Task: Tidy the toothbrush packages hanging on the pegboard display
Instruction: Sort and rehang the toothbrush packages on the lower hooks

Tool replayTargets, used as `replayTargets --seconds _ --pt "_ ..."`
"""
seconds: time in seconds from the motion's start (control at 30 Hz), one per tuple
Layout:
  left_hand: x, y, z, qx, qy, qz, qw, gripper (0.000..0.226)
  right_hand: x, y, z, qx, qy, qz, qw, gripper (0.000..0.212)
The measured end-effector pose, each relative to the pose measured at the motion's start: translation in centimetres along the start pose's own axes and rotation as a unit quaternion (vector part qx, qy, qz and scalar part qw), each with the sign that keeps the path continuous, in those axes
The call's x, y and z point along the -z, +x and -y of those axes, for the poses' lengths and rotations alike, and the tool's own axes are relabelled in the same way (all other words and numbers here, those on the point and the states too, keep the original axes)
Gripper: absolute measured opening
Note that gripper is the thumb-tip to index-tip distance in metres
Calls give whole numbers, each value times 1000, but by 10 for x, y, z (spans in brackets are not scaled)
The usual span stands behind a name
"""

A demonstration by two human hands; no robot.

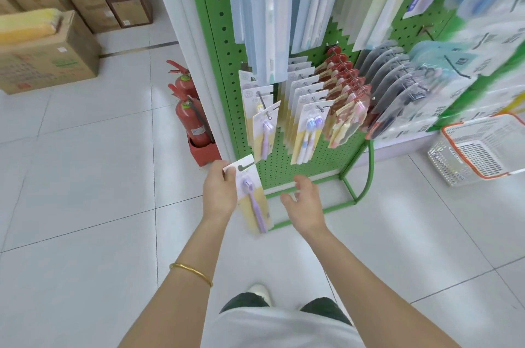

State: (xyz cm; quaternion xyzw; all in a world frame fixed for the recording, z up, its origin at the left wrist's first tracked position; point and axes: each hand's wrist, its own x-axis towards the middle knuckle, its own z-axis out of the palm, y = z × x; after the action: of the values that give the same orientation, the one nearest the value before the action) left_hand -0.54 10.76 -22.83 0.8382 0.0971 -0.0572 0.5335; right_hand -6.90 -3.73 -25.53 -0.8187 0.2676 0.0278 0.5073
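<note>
A carded toothbrush package (252,197) with a single purple brush is off its peg, held low in front of the bottom left corner of the green pegboard (227,49). The person's left hand (220,191) pinches the card near its top edge, beside the hanger slot, and the pack hangs down, slightly tilted, above the tiled floor (85,177). The right hand (304,200) holds nothing, its fingers spread and loosely curved, hovering just right of the pack near the foot of the display. A gold bangle (191,273) circles the left forearm.

Just above the held pack, a matching purple-brush pack (265,131) hangs at the front of a peg. To its right hang a row of twin-brush packs (308,131), then red-brown packs (345,109) and dark packs (392,97). Two red fire extinguishers (193,120) stand left of the display. A white basket with an orange rim (483,148) sits to the right, and cardboard boxes (48,63) are stacked at far left.
</note>
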Motion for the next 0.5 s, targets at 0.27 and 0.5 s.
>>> replayTargets --seconds 0.27,0.5 --pt "-58 -58 -39 16 -137 30 990 13 83 -28 -25 24 49 80 995 33" --pt "-107 -104 -82 -54 -140 5 989 51 117 -59 -24 49 186 18 981 35"
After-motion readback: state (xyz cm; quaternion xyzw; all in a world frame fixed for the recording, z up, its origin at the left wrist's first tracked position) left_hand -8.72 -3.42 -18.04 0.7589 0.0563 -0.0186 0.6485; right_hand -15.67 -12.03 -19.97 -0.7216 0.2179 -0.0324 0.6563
